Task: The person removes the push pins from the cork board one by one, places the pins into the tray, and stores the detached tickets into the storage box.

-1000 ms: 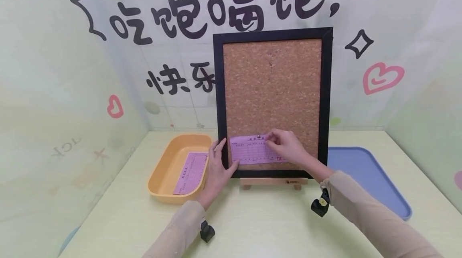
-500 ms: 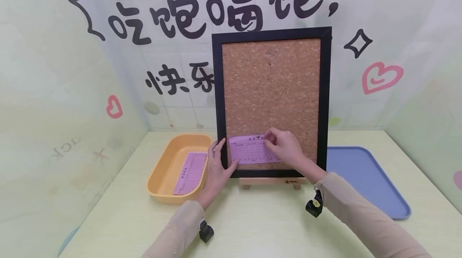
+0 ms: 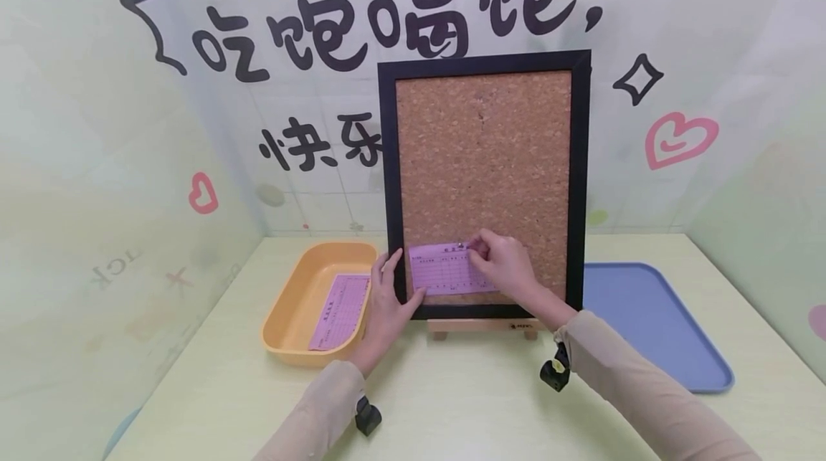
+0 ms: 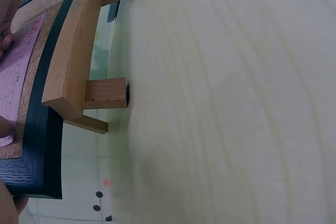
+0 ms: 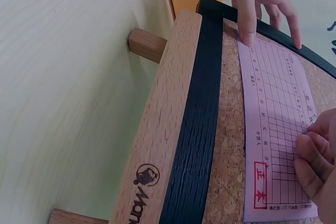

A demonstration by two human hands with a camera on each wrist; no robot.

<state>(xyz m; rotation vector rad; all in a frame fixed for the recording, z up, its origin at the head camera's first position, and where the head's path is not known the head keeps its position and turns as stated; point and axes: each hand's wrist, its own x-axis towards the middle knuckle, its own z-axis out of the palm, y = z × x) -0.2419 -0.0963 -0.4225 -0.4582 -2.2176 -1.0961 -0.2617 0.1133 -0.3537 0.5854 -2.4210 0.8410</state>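
A pink form slip (image 3: pixel 439 271) lies against the lower part of a black-framed cork board (image 3: pixel 484 153). At its top edge sits a tiny shiny pin-like thing (image 3: pixel 460 245). My left hand (image 3: pixel 388 303) grips the board's lower left frame, its thumb pressing the slip's lower left corner. Over the slip's right half is my right hand (image 3: pixel 506 264), fingers curled, thumb and index fingertips close together beside the shiny thing. Whether they pinch it is hidden. In the right wrist view the slip (image 5: pixel 278 129) shows a red stamp; part of the right hand (image 5: pixel 317 156) covers its upper edge.
The board stands on a wooden easel (image 3: pixel 484 327). At left is a yellow tray (image 3: pixel 284 346) with another pink slip (image 3: pixel 338 310) in it. A blue tray (image 3: pixel 677 332) lies at right, partly behind the board. The table (image 3: pixel 464 404) extends in front.
My right hand has slid slightly left along the slip's top edge, closer to the shiny thing. The left hand holds its place on the frame. The whole view has shifted a little.
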